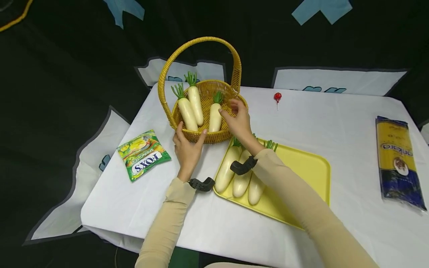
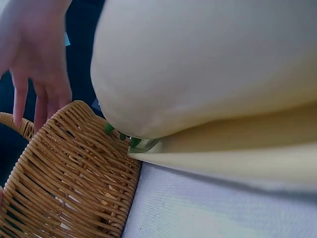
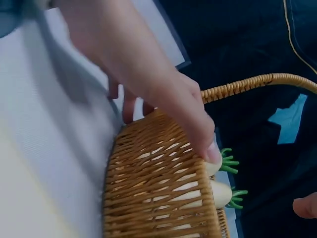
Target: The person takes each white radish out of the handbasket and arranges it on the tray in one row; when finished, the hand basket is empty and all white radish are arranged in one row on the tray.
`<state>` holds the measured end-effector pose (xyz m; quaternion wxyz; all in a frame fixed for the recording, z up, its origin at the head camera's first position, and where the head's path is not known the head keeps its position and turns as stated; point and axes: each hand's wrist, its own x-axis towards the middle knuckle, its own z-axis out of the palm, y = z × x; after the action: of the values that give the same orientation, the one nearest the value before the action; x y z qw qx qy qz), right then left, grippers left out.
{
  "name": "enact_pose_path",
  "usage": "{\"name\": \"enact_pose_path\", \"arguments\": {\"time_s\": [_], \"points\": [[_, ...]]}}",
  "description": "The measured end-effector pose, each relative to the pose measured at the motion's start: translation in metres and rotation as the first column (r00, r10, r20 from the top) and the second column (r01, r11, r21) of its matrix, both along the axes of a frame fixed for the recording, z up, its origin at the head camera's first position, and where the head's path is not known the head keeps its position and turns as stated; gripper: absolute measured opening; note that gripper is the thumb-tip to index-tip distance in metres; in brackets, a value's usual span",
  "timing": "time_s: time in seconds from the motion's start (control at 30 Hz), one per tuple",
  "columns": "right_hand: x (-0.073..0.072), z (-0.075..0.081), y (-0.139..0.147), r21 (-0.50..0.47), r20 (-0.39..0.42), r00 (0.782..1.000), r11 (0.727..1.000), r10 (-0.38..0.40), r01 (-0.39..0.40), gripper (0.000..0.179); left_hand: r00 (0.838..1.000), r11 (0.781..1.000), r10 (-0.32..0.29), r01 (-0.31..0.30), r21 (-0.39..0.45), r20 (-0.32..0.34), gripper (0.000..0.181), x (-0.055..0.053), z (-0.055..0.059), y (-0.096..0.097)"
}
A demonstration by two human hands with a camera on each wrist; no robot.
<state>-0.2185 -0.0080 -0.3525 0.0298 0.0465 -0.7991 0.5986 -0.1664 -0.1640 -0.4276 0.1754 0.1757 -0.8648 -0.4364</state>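
My left hand point(image 1: 188, 150) grips the front rim of a woven basket point(image 1: 214, 138) with a tall arched handle. In the right wrist view that hand's thumb lies over the rim of the basket point(image 3: 158, 178), its fingers against the outer wall. Three white radishes with green tops stand in the basket: two leaning together at the left, one radish point(image 1: 215, 117) nearer the right. Over the basket's right side my right hand point(image 1: 239, 121) is beside that radish, nothing held. The left wrist view shows the right hand point(image 2: 42, 64) with fingers pointing down, loose.
A yellow tray point(image 1: 301, 167) right of the basket bears three more white radishes point(image 1: 228, 167), partly behind my right sleeve. A green Fox's packet point(image 1: 144, 154) lies at left. A red lollipop point(image 1: 277, 97) is toward the back, a blue-yellow packet point(image 1: 399, 160) far right.
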Motion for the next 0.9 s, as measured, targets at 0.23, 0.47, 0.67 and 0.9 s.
{"name": "enact_pose_path", "arguments": {"time_s": [0.23, 0.47, 0.67, 0.9], "points": [[-0.021, 0.002, -0.022, 0.070, 0.150, 0.989, 0.997, 0.016, -0.027, 0.064, 1.000, 1.000, 0.025, -0.025, -0.005, 0.009, 0.090, 0.002, 0.000, 0.000], [-0.041, -0.004, -0.031, 0.168, 0.300, 0.954, 0.983, 0.025, -0.079, 0.080, 1.000, 1.000, 0.021, -0.021, 0.002, 0.012, 0.090, 0.003, 0.000, 0.000], [-0.051, -0.008, -0.029, 0.175, 0.360, 0.933, 0.980, 0.030, -0.099, 0.083, 1.000, 1.000, 0.014, -0.014, -0.006, -0.002, 0.090, 0.001, 0.002, 0.001], [-0.054, -0.006, -0.021, 0.187, 0.461, 0.885, 0.967, 0.067, -0.171, 0.094, 1.000, 1.000, 0.011, -0.011, -0.026, -0.001, 0.090, 0.001, 0.002, 0.004]]}}
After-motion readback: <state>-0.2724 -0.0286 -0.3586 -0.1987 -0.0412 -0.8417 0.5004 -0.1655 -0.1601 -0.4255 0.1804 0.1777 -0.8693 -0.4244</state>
